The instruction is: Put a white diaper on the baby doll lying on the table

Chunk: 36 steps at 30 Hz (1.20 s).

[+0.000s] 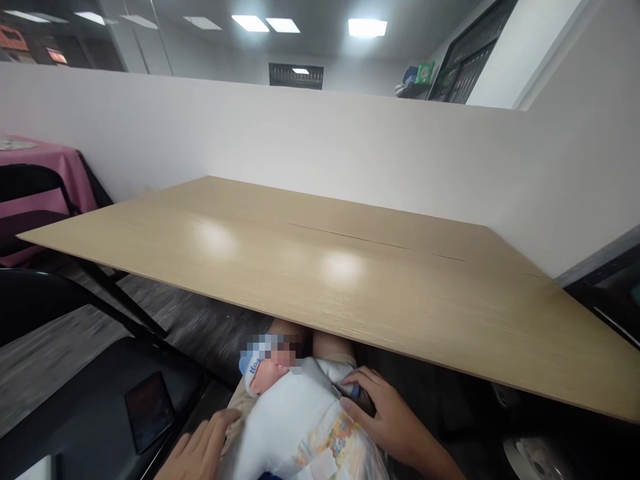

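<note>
A baby doll (295, 407) lies on its back across my lap, its face blurred out. It wears a pale blue and white cap (253, 367), a white top, and a diaper (340, 440) with a colourful print. My right hand (383, 410) rests at the doll's side, thumb and fingers apart, touching the sleeve with its blue cuff (355, 391) and the diaper's edge. My left hand (200, 447) lies stretched out beside the doll at my thigh, nothing visible in it. The doll's lower part is cut off by the frame.
A wooden table (280, 247) spans the view just ahead, its edge over my knees. On the black chair (95, 380) at left lies a dark phone (149, 411). Behind the table stands a white wall (320, 140); a pink-covered table (55, 167) is at far left.
</note>
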{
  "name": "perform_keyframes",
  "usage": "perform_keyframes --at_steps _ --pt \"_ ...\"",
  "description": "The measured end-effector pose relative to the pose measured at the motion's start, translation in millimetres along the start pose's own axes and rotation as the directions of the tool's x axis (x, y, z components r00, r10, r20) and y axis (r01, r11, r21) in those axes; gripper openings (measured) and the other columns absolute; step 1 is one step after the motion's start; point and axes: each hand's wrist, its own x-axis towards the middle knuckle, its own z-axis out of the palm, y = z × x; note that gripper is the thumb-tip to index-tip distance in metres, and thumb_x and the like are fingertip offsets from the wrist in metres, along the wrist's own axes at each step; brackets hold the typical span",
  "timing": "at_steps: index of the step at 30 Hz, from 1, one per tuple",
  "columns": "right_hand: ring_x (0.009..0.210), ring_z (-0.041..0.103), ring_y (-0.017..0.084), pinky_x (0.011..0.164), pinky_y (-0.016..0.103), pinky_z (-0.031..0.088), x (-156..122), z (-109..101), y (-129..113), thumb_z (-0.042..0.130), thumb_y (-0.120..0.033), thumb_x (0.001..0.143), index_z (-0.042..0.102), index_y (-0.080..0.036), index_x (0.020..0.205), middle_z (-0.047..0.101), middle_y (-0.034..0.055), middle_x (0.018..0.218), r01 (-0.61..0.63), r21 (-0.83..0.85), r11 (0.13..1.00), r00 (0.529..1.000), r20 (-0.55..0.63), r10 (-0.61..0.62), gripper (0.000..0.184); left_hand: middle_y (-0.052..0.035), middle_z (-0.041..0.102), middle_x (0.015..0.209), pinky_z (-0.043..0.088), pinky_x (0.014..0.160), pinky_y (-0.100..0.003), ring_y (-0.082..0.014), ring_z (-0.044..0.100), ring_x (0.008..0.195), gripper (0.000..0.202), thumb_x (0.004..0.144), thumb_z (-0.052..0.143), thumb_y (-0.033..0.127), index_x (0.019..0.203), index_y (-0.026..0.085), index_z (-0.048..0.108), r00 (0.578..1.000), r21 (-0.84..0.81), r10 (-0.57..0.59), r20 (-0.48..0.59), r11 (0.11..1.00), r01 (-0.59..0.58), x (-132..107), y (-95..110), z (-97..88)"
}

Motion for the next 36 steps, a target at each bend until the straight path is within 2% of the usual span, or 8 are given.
perform_keyframes --at_steps 2,4,7,10,16,26,32,36 --pt "0.103 0.076 0.029 0.094 0.043 0.061 -9 -2 -13 0.071 -0.048 0.101 0.082 -0.031 0.108 0.081 0.0045 0.110 -0.016 0.037 0.999 1.000 0.019 0.015 0.022 -0.0111 0.075 0.132 0.069 0.095 -0.045 -0.0327 0.075 0.116 0.032 0.098 0.077 0.049 0.121 0.026 0.078 0.996 -0.066 -0.053 -0.069 0.997 0.049 -2 8 4.5" --pt "0.091 0.077 0.028 0.083 0.041 0.061 -12 1 -22 0.070 -0.048 0.101 0.082 -0.033 0.097 0.081 0.0029 0.099 -0.037 0.053 0.998 0.999 0.004 0.037 0.020 -0.0111 0.075 0.139 0.064 0.109 -0.047 -0.0365 0.072 0.124 0.034 0.090 0.081 0.052 0.116 0.030 0.081 0.996 -0.061 0.090 0.012 0.994 -0.089 1 19 10.8" --pt "0.086 0.076 0.028 0.077 0.040 0.058 -11 10 -20 0.065 -0.046 0.104 0.082 -0.031 0.087 0.079 0.0030 0.090 -0.035 0.033 0.999 0.998 -0.057 0.037 0.028 -0.0072 0.073 0.146 0.052 0.121 -0.046 -0.0340 0.066 0.136 0.045 0.093 0.083 0.048 0.135 0.036 0.072 0.848 -0.038 0.408 0.338 0.906 -0.421 16 36 24.8" --pt "0.081 0.073 0.026 0.076 0.038 0.056 -9 13 -2 0.062 -0.044 0.105 0.082 -0.026 0.085 0.077 0.0044 0.087 -0.023 0.005 1.000 0.993 -0.116 0.023 0.033 -0.0055 0.074 0.138 0.049 0.116 -0.044 -0.0297 0.064 0.129 0.037 0.100 0.076 0.041 0.135 0.033 0.067 0.747 -0.025 0.466 0.474 0.855 -0.517 38 44 40.3" --pt "0.085 0.072 0.028 0.079 0.041 0.056 -3 3 30 0.056 -0.045 0.109 0.080 -0.025 0.091 0.077 0.0066 0.091 -0.061 -0.107 0.992 0.964 -0.265 0.030 0.036 -0.0024 0.072 0.124 0.046 0.108 -0.039 -0.0247 0.063 0.119 0.016 0.100 0.077 0.035 0.111 0.028 0.068 0.718 -0.051 0.495 0.489 0.838 -0.544 52 35 50.6" --pt "0.125 0.070 0.023 0.112 0.039 0.053 -3 22 -30 0.053 -0.017 0.109 0.074 -0.030 0.127 0.075 0.0045 0.131 0.132 0.041 0.990 0.990 0.040 -0.134 0.031 -0.0031 0.069 0.138 0.044 0.108 -0.042 -0.0266 0.059 0.123 0.020 0.110 0.065 0.033 0.130 0.028 0.061 0.695 0.178 0.512 0.505 0.726 -0.664 42 36 50.5" --pt "0.125 0.070 0.024 0.112 0.038 0.053 -11 25 -30 0.052 -0.021 0.111 0.074 -0.029 0.130 0.074 0.0057 0.132 0.093 0.077 0.993 0.995 0.037 -0.096 0.030 -0.0028 0.074 0.120 0.045 0.098 -0.039 -0.0245 0.063 0.109 0.009 0.112 0.063 0.031 0.109 0.023 0.060 0.587 0.279 0.678 0.442 0.518 -0.809 42 19 58.2" --pt "0.121 0.071 0.024 0.107 0.036 0.054 -11 27 -33 0.052 -0.024 0.111 0.075 -0.028 0.126 0.073 0.0067 0.129 0.077 0.077 0.994 0.997 0.011 -0.078 0.027 -0.0040 0.075 0.118 0.046 0.100 -0.036 -0.0231 0.064 0.106 0.006 0.114 0.058 0.028 0.113 0.023 0.060 0.554 0.222 0.733 0.396 0.509 -0.832 39 29 54.0"
